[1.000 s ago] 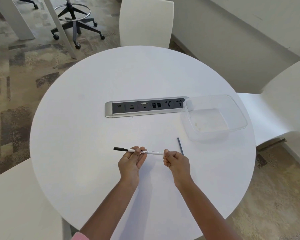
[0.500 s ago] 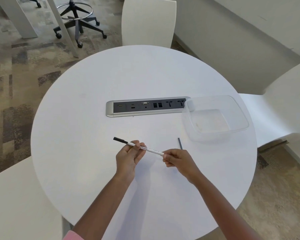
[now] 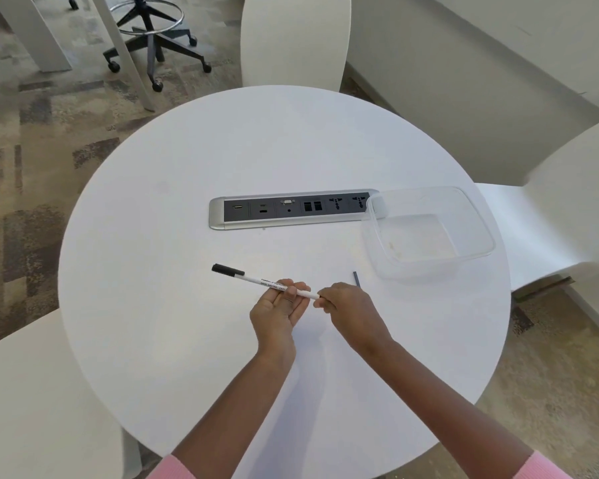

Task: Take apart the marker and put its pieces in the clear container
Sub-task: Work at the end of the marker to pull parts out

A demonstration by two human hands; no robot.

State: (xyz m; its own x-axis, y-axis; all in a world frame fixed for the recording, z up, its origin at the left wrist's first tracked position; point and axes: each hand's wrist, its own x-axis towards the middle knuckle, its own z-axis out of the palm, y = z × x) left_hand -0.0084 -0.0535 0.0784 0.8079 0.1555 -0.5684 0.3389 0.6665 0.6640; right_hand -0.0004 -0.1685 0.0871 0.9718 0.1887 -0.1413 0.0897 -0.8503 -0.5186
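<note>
A white marker (image 3: 256,280) with a black cap at its far-left end is held just above the round white table (image 3: 187,340). My left hand (image 3: 279,311) grips the barrel near its middle, palm up. My right hand (image 3: 346,304) pinches the marker's right end with fingertips. A thin dark stick-like piece (image 3: 356,278) lies on the table just beyond my right hand. The clear container (image 3: 429,233) stands at the right of the table with nothing from the marker inside it.
A silver power and data socket strip (image 3: 291,209) is set into the table's middle, its right end under the container's corner. White chairs stand at the far side (image 3: 293,39), the right (image 3: 550,209) and the near left (image 3: 38,409). A wheeled stool base (image 3: 153,46) is on the carpet.
The marker has tilted, its capped end rising to the far left. My right hand has shifted from a fist at the end to a fingertip pinch on it.
</note>
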